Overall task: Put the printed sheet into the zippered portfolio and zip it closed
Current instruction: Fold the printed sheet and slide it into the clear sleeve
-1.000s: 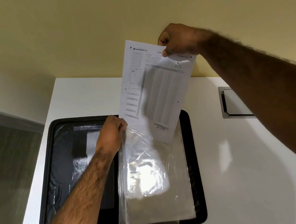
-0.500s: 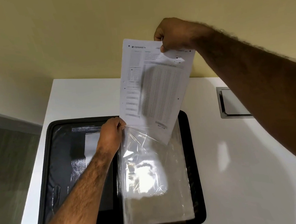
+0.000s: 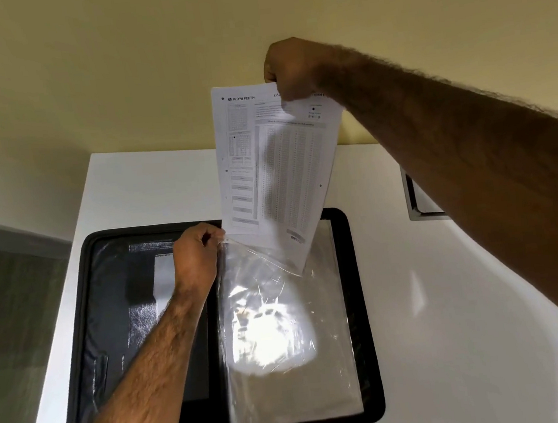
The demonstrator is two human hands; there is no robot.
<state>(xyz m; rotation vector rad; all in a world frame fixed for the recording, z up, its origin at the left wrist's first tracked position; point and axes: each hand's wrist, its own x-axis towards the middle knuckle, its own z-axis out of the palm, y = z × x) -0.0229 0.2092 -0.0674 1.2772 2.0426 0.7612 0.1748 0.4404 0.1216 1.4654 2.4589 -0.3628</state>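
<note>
Head view: The black zippered fabric portfolio lies open flat on the white worktop. The right hand holds the white printed sheet upright above the portfolio, fingers pinching its top edge. The sheet's lower corner sits inside the mouth of the clear plastic sleeve on the portfolio's right half. The left hand pinches the sleeve's upper left corner with closed fingers, lifting it open.

The sheet is white with small grey print. It hangs upright, its bottom corner tucked into a clear sleeve. The black portfolio lies open and flat, unzipped, sleeve on its right half.
</note>
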